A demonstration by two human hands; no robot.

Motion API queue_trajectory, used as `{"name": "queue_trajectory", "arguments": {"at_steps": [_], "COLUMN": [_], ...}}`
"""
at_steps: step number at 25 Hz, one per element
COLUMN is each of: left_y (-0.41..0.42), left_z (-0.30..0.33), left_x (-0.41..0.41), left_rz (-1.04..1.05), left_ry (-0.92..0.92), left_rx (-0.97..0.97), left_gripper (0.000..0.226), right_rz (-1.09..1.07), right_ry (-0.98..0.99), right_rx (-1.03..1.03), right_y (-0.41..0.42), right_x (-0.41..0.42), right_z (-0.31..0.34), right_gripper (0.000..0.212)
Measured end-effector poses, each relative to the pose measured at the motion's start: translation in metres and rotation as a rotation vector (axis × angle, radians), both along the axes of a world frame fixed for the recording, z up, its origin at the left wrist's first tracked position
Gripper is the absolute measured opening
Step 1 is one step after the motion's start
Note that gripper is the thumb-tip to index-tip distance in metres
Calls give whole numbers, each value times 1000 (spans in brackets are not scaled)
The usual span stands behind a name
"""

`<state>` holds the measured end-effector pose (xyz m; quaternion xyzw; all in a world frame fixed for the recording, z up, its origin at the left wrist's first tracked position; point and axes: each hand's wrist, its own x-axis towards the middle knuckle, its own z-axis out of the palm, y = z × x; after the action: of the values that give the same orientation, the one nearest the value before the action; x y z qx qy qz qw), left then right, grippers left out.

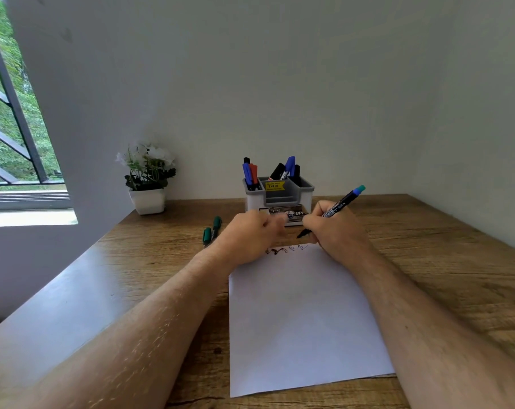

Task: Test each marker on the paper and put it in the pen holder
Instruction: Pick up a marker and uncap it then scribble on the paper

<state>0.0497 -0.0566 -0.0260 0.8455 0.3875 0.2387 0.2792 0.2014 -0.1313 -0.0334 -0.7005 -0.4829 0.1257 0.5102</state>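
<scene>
A white sheet of paper [303,314] lies on the wooden desk, with several small scribbles along its far edge. My right hand [333,231] grips a black marker [343,200] with a teal end, its uncapped tip pointing left just above the paper's far edge. My left hand [250,237] is closed next to that tip; its blurred fingertips hide whatever they hold. Behind both hands stands the grey-and-white pen holder [280,196] with several blue, red and black markers in it. Two green-capped markers [212,230] lie on the desk left of my left hand.
A white pot of white flowers [148,178] stands at the desk's back left. The desk [427,261] meets walls behind and at the right. A window sill [29,216] lies to the left.
</scene>
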Motion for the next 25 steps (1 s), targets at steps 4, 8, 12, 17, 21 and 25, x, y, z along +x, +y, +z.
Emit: {"name": "queue_trajectory", "arguments": {"at_steps": [4, 8, 12, 17, 21, 25], "left_y": [7, 11, 11, 11, 9, 10], "left_z": [9, 11, 12, 12, 10, 10], "left_x": [-3, -4, -6, -6, -4, -2], "left_rz": [99, 182, 212, 233, 221, 202], "left_ry": [-330, -582, -697, -691, -680, -680], "left_rx": [-162, -395, -516, -526, -519, -501], "left_gripper": [36, 41, 41, 40, 41, 41], "right_rz": [146, 295, 365, 398, 401, 403], "right_ry": [123, 401, 656, 694, 656, 642], "right_rx": [60, 147, 222, 229, 203, 192], "right_y": [1, -1, -3, -4, -2, -2], "right_x": [0, -2, -4, -4, -5, -4], "right_z": [-1, 3, 7, 9, 7, 6], "right_gripper": [15, 10, 21, 24, 23, 22]}}
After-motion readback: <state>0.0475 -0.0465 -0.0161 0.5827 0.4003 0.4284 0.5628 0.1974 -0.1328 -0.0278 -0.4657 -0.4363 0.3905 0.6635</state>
